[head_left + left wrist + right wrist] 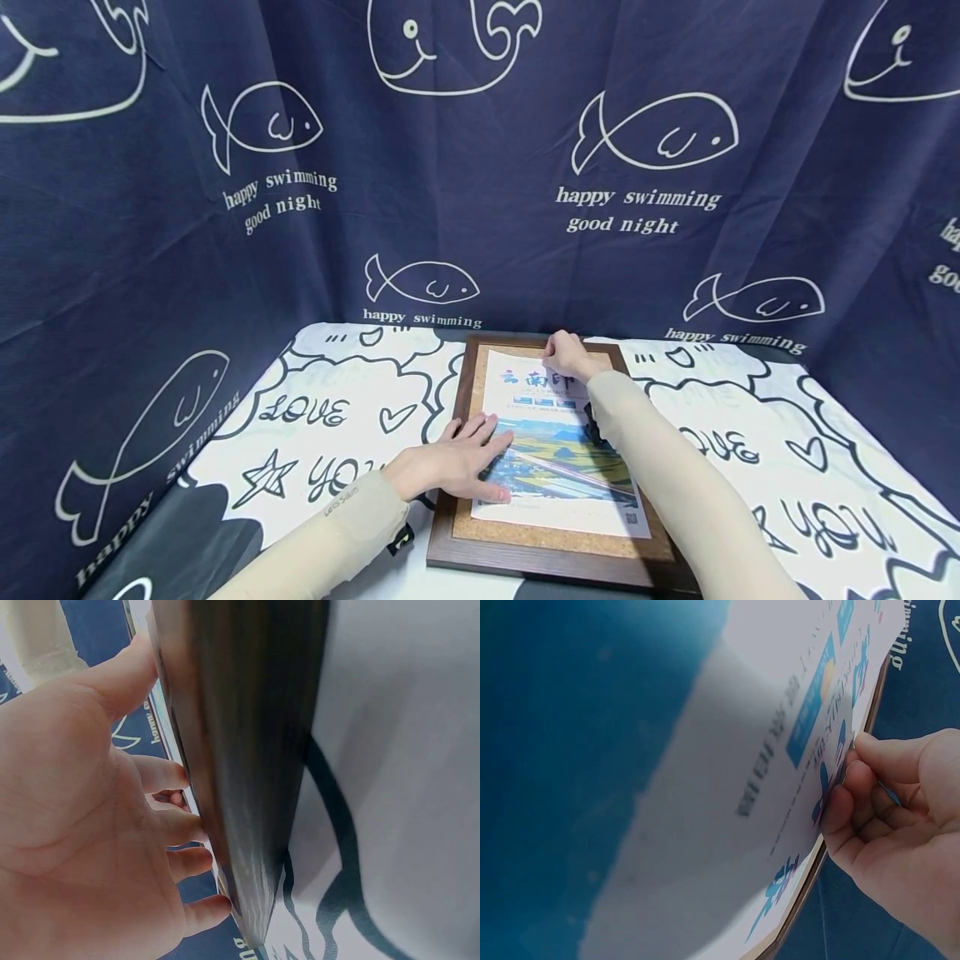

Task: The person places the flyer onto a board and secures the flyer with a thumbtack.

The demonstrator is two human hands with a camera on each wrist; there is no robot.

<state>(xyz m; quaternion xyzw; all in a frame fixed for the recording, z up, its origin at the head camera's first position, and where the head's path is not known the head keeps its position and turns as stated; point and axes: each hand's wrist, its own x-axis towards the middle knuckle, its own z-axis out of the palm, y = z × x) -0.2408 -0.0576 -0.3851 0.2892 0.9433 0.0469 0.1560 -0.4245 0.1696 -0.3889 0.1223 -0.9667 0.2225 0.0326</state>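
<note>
A printed paper poster (555, 508) with a blue and green landscape lies on a cork board (517, 531) in a dark brown wooden frame (480, 556). My left hand (457, 460) rests over the frame's left side, fingers spread, fingertips on the poster. From the left wrist, the palm (82, 825) shows beside the frame's edge (247, 750). At the poster's top edge is my right hand (567, 357). In the right wrist view this hand (907, 810) has curled fingers, with thumb and forefinger tips pinched together at the paper. Whatever small thing they pinch is hidden.
The board lies on a white cloth (337, 400) printed with black words, hearts and stars. A dark blue curtain (480, 208) with white fish and whale drawings hangs behind the board and at both sides.
</note>
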